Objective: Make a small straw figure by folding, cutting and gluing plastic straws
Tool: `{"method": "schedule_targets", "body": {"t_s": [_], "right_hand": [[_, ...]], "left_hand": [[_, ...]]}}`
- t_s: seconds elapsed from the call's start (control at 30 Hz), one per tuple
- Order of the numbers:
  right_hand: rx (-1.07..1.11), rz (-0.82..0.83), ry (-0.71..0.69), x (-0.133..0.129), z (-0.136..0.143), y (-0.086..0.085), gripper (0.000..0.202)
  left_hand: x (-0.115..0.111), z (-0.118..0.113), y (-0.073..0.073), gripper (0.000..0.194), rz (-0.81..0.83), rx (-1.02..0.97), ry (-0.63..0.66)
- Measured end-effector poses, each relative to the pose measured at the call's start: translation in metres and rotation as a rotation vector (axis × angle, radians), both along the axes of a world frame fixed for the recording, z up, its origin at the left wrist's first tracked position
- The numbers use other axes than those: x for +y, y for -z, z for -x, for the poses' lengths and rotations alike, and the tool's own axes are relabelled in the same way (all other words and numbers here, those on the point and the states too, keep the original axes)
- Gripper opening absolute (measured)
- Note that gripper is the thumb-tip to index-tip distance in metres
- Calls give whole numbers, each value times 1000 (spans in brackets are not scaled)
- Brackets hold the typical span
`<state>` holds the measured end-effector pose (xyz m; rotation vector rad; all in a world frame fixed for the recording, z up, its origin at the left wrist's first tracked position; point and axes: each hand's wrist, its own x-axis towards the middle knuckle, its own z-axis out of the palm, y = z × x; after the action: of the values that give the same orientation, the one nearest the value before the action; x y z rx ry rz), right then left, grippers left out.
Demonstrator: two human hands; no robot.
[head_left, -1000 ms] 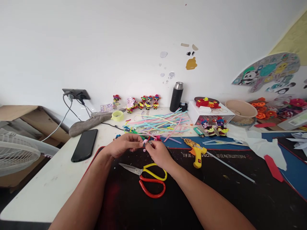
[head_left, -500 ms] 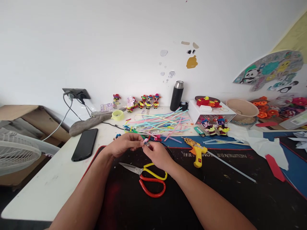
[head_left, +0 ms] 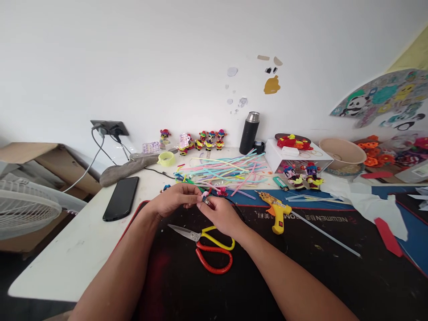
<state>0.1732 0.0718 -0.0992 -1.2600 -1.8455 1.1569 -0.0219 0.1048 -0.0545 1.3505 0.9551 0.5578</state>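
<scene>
Above the black mat (head_left: 187, 285), my left hand (head_left: 177, 200) and my right hand (head_left: 220, 216) meet, fingertips almost touching. Both pinch a small pink-and-dark piece (head_left: 205, 196), mostly covered by the fingers; its exact kind is too small to make out. Just below the hands lie scissors (head_left: 214, 256) with one red and one yellow handle, blades toward the left. Right of my right hand rests a yellow glue gun (head_left: 277, 216) with a clear glue stick (head_left: 327, 234) sticking out behind. A pink and red bit (head_left: 221, 191) lies beyond the fingers.
Colored glue sticks or strips (head_left: 220, 171) are piled behind the hands. Small figures (head_left: 210, 140) stand by the wall, with others beside a white box (head_left: 297, 160). A black flask (head_left: 249, 133), a phone (head_left: 121, 199), yellow tape (head_left: 166, 158) and a fan (head_left: 23, 209) surround the workspace.
The whole scene has shifted slightly rightward as the camera turned. Both hands keep their pinch on the small piece, which shows a little more between the fingertips.
</scene>
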Motion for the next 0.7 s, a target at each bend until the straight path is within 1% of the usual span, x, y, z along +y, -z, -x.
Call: {"method": "schedule_targets", "body": {"t_s": [0.07,0.2,0.27,0.4,0.53,0.6,0.7], "right_hand": [[-4,-11,-15,-1,0,-1,42],[9,-19,-7,-2,-2,-5,41],[37,-37,3,-1,-4,-6,41],[17,-119,15,1,-8,-8,46],[-127,-228,-34,-4,-9,-13,44],[-192,-273,-62,-7,-8,-15,38],[-235,-297,-90,-10,-4,-16,22]], "left_hand": [[1,1,1,35,-8,-20,-41],[2,2,4,32,-26,-103,-169],[3,3,5,32,-37,-129,-201],[4,4,6,31,-60,-138,-219],[4,5,7,30,-65,-129,-204],[3,4,7,29,-67,-117,-194],[2,1,4,31,-77,-86,-188]]}}
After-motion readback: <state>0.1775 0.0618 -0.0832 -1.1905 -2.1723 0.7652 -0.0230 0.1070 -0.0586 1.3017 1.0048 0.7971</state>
